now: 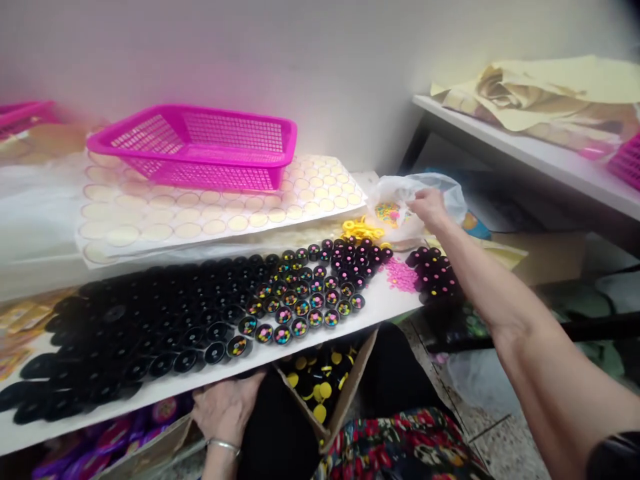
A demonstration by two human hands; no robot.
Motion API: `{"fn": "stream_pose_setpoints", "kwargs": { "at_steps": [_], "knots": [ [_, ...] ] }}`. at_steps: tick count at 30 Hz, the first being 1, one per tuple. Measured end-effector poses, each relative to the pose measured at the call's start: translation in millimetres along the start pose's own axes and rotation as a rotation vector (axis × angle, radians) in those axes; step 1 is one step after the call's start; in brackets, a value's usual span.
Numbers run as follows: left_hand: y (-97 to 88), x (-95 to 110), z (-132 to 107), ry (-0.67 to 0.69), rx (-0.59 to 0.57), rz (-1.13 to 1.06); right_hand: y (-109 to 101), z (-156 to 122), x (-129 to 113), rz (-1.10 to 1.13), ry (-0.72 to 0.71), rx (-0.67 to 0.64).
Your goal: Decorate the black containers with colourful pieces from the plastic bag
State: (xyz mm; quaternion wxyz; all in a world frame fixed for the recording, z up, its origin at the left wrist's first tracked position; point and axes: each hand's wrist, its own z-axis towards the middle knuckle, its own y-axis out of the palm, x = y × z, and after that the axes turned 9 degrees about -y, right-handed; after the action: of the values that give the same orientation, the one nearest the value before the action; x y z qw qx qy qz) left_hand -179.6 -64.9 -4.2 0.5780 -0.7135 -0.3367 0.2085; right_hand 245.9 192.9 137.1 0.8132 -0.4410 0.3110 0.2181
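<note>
My right hand [429, 204] is at the far right end of the white table, its fingers closed on the rim of a clear plastic bag [450, 190]. Inside the bag's mouth lie small coloured beads [387, 213]. Below the table's front edge is my left hand [227, 403], with a bangle on the wrist; its fingers are hidden. Rows of black cups [185, 360] cover the table, many at the right holding colourful beads. Yellow plastic pieces [363, 230] and a pile of pink beads [401, 275] lie near the bag.
A pink basket [200, 167] stands on a sheet of round stickers [320, 193] at the back. Under the table is a cardboard box [350, 400] of black and yellow pieces, with purple packages [115, 433] to the left. A shelf [525, 153] bearing yellow sheets juts in at right.
</note>
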Motion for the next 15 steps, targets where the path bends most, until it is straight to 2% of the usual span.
{"fn": "stream_pose_setpoints", "kwargs": {
  "at_steps": [2,4,5,7,9,10,11,12,13,15],
  "knots": [
    [-3.0,1,-2,0.003,-0.001,0.008,-23,-34,-13,-0.004,-0.044,0.056],
    [-5.0,2,-4,0.004,0.012,0.012,-47,-90,-26,0.095,-0.132,0.052],
    [-5.3,3,-5,0.01,0.014,0.016,-57,-125,-31,0.136,-0.162,0.018],
    [-4.5,2,-4,0.026,-0.003,0.025,-70,-200,-35,0.217,-0.113,-0.138],
    [-2.0,0,-3,0.036,-0.027,0.031,-70,-271,-30,0.329,0.042,-0.34],
    [-0.3,-1,-1,0.037,-0.032,0.033,-65,-301,-26,0.386,0.158,-0.453],
    [1.4,-2,0,0.041,-0.028,0.034,-58,-326,-22,0.439,0.293,-0.508],
    [3.0,-2,1,0.046,-0.022,0.035,-50,-345,-17,0.475,0.425,-0.54],
    [4.3,-2,1,0.048,-0.019,0.037,-43,-359,-14,0.499,0.491,-0.595],
    [5.2,-2,-1,0.049,-0.038,0.043,-32,-371,-10,0.514,0.457,-0.725]
  ]
}}
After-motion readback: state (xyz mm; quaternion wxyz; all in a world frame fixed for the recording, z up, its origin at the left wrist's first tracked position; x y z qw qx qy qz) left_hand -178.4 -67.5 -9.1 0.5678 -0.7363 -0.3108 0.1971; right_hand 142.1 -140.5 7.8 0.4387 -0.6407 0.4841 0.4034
